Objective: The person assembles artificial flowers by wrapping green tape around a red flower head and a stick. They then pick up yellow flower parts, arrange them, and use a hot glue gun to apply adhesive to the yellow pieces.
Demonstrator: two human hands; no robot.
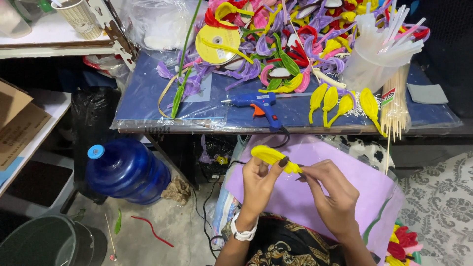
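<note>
A white watch [243, 232] on the left wrist, dark-painted nails, and seemingly black-and-gold patterned clothing.

Both hands work over a lilac sheet [315, 192] just below the blue table [148, 93]. The left hand [258, 184], a white watch [243, 231] on its wrist, pinches a yellow petal [268, 154] between thumb and fingers; the right hand [335, 194] grips the petal's other end with its fingertips. On the table, near its front edge, lies a blue glue gun [260, 104], with four yellow petals [340, 104] to its right and a yellow ribbon spool [218, 43] behind it. A water jug [127, 170] lies on the floor under the table's left end.
</note>
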